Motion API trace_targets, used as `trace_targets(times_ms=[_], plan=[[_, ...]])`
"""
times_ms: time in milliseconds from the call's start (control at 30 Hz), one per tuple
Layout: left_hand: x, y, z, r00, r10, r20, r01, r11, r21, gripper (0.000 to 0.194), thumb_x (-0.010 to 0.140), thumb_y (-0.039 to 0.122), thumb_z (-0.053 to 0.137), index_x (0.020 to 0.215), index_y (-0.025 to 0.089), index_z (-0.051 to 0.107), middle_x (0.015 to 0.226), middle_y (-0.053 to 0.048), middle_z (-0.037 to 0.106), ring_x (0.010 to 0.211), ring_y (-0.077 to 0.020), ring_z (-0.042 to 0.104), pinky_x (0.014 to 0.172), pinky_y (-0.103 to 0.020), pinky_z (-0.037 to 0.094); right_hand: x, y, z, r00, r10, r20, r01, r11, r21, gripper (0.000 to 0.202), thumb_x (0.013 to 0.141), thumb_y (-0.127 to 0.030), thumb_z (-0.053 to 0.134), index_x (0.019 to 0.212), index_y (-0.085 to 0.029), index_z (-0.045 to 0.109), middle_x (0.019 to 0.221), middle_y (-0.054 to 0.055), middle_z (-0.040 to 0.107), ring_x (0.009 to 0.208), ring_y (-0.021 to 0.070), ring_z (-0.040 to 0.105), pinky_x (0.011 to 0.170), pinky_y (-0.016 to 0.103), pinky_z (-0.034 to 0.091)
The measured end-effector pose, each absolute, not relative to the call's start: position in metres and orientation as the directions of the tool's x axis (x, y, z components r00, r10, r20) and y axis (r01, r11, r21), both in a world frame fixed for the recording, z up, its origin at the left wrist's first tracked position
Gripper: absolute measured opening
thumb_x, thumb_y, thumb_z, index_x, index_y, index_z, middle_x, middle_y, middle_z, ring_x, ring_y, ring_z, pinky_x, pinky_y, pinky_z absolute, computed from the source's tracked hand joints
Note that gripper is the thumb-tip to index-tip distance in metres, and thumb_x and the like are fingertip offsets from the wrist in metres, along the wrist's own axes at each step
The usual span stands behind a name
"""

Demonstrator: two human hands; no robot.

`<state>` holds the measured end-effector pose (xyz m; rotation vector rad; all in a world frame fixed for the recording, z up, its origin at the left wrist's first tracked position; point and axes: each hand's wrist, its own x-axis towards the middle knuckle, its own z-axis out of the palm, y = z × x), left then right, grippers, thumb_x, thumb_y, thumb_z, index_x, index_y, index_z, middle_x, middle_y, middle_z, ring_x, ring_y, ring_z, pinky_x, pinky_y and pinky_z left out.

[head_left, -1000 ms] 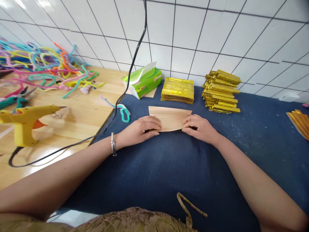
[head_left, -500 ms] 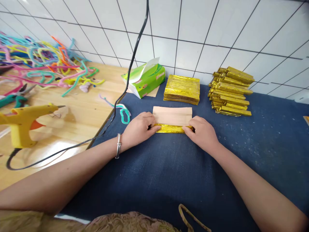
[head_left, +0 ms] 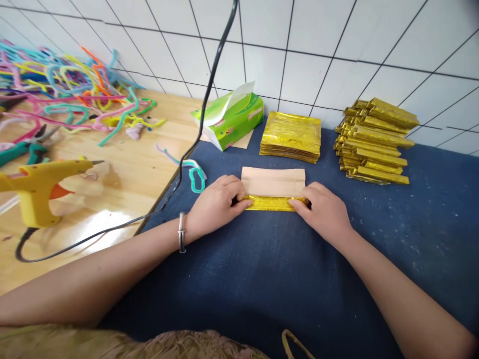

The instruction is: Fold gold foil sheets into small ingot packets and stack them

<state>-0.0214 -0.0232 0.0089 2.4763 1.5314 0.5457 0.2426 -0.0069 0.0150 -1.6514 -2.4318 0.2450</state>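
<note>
A sheet of gold foil paper lies on the dark blue cloth, its pale pinkish back facing up. Its near edge is folded over into a shiny gold strip. My left hand pinches the left end of the fold, thumb on the gold side. At the right end, my right hand grips the same fold between thumb and curled fingers. Just beyond the sheet sits a flat stack of gold foil paper. To its right is a pile of narrow folded gold strips.
A green tissue pack stands against the tiled wall. On the wooden table at left lie a yellow glue gun, pliers and tangled pipe cleaners. A black cord hangs across the view, near a small looped pipe cleaner.
Both hands still hold the folded edge at its two ends, and the fold looks much the same. The whole view has shifted slightly.
</note>
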Motion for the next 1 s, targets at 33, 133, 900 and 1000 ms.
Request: trace_targets(times_ms=[33, 133, 900, 1000], plan=[[-0.021, -0.025, 0.01, 0.392, 0.889, 0.238, 0.834, -0.453, 0.316, 0.018, 0.084, 0.033, 0.059, 0.08, 0.017, 0.052, 0.091, -0.006, 0.057, 0.088, -0.0191, 0.053, 0.079, -0.034, 0.047, 0.242, -0.007, 0.015, -0.363, 0.93, 0.063, 0.896, 0.367, -0.249, 0.025, 0.087, -0.042, 0.051, 0.074, -0.022, 0.058, 0.085, 0.003, 0.059, 0.08, 0.0175, 0.056, 0.061, 0.028, 0.036], [-0.02, -0.031, 0.015, 0.501, 0.814, 0.293, 0.818, -0.556, 0.149, 0.018, 0.088, 0.028, 0.053, 0.103, 0.019, 0.057, 0.108, -0.009, 0.057, 0.098, -0.0219, 0.053, 0.083, -0.037, 0.046, 0.242, -0.007, 0.015, -0.364, 0.929, 0.07, 0.893, 0.369, -0.256, 0.024, 0.087, -0.041, 0.051, 0.074, -0.022, 0.057, 0.084, 0.003, 0.059, 0.081, 0.0176, 0.056, 0.061, 0.028, 0.036], [-0.006, -0.057, 0.025, 0.743, 0.663, 0.092, 0.669, -0.739, -0.076, 0.032, 0.094, 0.018, 0.04, 0.124, 0.013, 0.051, 0.109, -0.011, 0.06, 0.1, -0.022, 0.054, 0.083, -0.033, 0.049, 0.241, -0.008, 0.016, -0.309, 0.948, 0.077, 0.914, 0.319, -0.251, 0.034, 0.083, -0.047, 0.055, 0.063, -0.02, 0.044, 0.077, 0.0, 0.053, 0.064, 0.0126, 0.049, 0.052, 0.027, 0.027], [-0.007, -0.056, 0.024, 0.754, 0.653, 0.07, 0.657, -0.748, -0.091, 0.033, 0.094, 0.018, 0.038, 0.124, 0.014, 0.052, 0.111, -0.01, 0.06, 0.097, -0.0205, 0.055, 0.082, -0.032, 0.048, 0.241, -0.008, 0.016, -0.303, 0.95, 0.073, 0.914, 0.311, -0.261, 0.034, 0.083, -0.047, 0.055, 0.064, -0.02, 0.045, 0.077, -0.001, 0.052, 0.066, 0.0127, 0.05, 0.052, 0.026, 0.026]])
